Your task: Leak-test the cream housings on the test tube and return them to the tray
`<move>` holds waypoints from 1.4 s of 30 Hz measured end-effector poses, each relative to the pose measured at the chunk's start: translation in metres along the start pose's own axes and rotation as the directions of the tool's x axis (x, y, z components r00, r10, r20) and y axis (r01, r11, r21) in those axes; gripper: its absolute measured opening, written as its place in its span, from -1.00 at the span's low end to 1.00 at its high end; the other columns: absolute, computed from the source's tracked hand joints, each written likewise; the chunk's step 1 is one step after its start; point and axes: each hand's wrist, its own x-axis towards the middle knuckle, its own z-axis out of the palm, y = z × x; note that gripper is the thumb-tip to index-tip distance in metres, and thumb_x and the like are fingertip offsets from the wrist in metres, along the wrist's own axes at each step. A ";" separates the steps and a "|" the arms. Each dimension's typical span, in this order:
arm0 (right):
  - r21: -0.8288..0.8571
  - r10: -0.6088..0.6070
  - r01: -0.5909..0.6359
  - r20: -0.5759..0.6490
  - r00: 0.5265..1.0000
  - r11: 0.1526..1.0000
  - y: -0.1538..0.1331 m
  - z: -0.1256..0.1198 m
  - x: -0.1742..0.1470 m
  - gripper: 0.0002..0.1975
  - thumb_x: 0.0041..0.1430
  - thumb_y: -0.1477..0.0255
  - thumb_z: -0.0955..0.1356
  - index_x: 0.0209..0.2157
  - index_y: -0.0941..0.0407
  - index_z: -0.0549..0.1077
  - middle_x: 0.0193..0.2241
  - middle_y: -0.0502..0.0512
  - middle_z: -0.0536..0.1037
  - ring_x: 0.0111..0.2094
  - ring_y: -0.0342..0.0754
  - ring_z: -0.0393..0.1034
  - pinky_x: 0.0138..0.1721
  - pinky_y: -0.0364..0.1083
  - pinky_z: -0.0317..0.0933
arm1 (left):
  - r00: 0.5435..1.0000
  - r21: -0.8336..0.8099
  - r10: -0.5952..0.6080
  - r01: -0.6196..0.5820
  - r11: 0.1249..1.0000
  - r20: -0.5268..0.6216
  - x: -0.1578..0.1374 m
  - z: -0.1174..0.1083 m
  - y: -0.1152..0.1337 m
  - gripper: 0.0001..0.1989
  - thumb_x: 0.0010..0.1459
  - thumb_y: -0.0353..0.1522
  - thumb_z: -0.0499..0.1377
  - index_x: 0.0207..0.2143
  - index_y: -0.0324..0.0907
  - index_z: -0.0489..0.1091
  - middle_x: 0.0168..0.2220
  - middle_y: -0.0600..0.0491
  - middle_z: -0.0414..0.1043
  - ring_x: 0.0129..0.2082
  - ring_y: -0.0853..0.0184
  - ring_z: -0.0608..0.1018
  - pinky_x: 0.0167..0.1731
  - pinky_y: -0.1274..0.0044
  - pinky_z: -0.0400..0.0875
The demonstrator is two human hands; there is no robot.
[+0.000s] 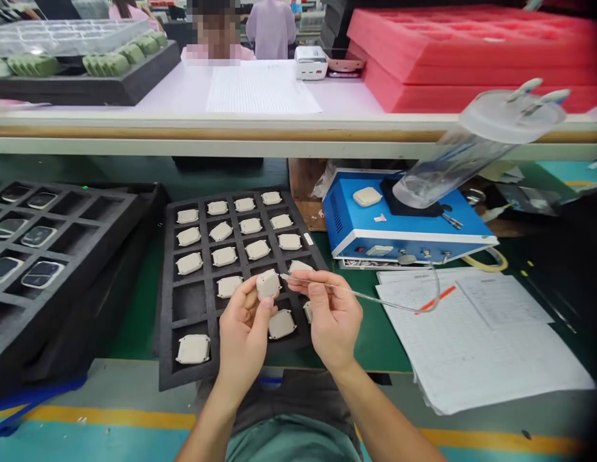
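Between the thumb and fingers of my left hand [243, 330] is a small beige rounded-square part [268, 283], held up over the tray. My right hand [335, 321] pinches a thin clear tube [389, 304], its narrow tip close to the part's right edge; whether they touch I cannot tell. Beneath both hands lies a black foam tray [188, 300] with similar beige parts [193, 349] in most of its pockets. From my right hand the tube curves to the front of a blue box-shaped machine [413, 234].
Left stands another black tray [100, 237] with dark glossy square pieces. A tilted clear cylinder [452, 154] and one beige part [367, 196] sit on the machine. Papers [471, 340] lie at right. Red foam trays [447, 64] occupy the shelf [149, 131] ahead; people are beyond it.
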 end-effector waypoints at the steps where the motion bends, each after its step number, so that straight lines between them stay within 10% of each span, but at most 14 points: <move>1: -0.011 -0.004 0.004 0.005 1.000 1.000 0.000 0.000 0.000 -0.86 0.43 0.31 0.42 -0.15 0.05 0.63 -0.21 0.10 0.75 -0.25 -0.03 0.72 -0.17 -0.06 0.62 | 1.000 0.012 0.001 -0.001 1.000 0.008 0.000 0.000 -0.001 -0.56 0.29 -0.16 0.32 0.12 -0.20 0.45 0.09 -0.20 0.65 0.03 0.12 0.71 -0.12 0.44 0.69; 42: 0.010 0.052 -0.053 0.111 0.993 0.999 0.003 -0.007 -0.001 -0.88 0.49 0.38 0.36 -0.14 0.04 0.58 -0.16 0.10 0.75 -0.08 0.02 0.71 -0.04 0.01 0.63 | 0.998 0.143 0.066 -0.063 0.988 -0.016 -0.004 0.003 -0.006 -0.64 0.34 -0.24 0.30 0.13 -0.14 0.52 0.09 -0.12 0.66 0.02 0.15 0.72 -0.03 0.41 0.68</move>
